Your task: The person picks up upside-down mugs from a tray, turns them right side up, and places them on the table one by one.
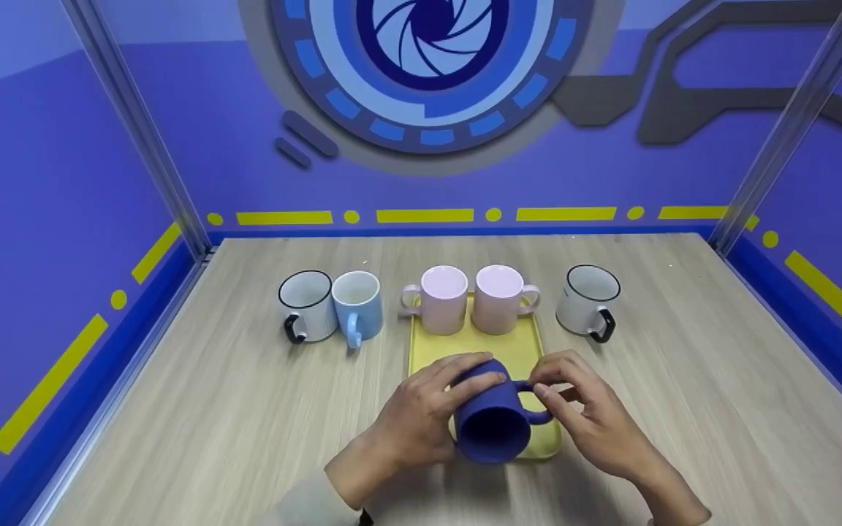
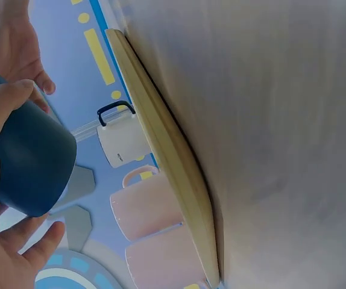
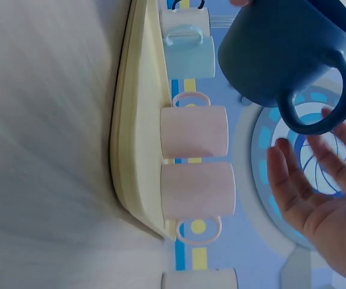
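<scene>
A dark blue mug (image 1: pixel 492 416) is held above the front of a yellow tray (image 1: pixel 479 346), tipped so its mouth faces the head camera. My left hand (image 1: pixel 425 409) grips the mug's body from the left, fingers over its upper side. At the right, my right hand (image 1: pixel 596 416) has its thumb and forefinger on the handle (image 3: pixel 317 123); the other fingers are spread in the right wrist view. Two pink mugs, one at left (image 1: pixel 444 299) and one at right (image 1: pixel 498 299), stand upright on the tray's far end, handles pointing outward.
Left of the tray stand a white mug (image 1: pixel 307 307) with black rim and handle and a light blue mug (image 1: pixel 357 305), side by side. Another black-rimmed white mug (image 1: pixel 589 301) is to the right. Blue printed walls (image 1: pixel 421 190) enclose the wooden table (image 1: pixel 245 424).
</scene>
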### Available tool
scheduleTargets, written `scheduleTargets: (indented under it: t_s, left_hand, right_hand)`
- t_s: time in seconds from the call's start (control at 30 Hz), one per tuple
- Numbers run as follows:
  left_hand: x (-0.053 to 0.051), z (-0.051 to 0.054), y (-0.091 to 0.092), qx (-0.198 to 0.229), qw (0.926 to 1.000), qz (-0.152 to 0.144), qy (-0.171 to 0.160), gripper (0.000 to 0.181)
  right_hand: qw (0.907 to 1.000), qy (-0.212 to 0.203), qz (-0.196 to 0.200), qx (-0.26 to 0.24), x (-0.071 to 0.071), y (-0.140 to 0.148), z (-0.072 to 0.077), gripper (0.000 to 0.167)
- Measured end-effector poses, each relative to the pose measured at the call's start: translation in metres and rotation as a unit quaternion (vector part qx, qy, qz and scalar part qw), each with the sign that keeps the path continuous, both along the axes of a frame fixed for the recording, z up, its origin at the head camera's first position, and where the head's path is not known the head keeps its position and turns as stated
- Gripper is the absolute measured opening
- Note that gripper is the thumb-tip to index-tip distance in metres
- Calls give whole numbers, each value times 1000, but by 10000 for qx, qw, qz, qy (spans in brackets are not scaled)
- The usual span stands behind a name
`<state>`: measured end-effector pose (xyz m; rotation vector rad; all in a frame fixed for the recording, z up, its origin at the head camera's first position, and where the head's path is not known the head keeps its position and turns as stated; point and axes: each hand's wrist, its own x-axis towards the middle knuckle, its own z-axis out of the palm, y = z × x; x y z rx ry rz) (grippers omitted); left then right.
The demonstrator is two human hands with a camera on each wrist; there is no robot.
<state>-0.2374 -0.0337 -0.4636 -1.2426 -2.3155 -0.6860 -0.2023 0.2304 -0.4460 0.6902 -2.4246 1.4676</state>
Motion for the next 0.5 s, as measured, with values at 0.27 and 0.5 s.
scheduleTargets:
  t_s: [0.27, 0.5]
  left_hand:
    - [-2, 1, -1, 381, 9964, -135, -740, 90]
    - [-5, 0, 1, 888, 9859, -635, -1266, 90]
  right_hand:
    - [9935, 461, 1024, 184, 0, 3, -9, 23]
    - [9915, 788, 1029, 69, -1, 1, -15, 24]
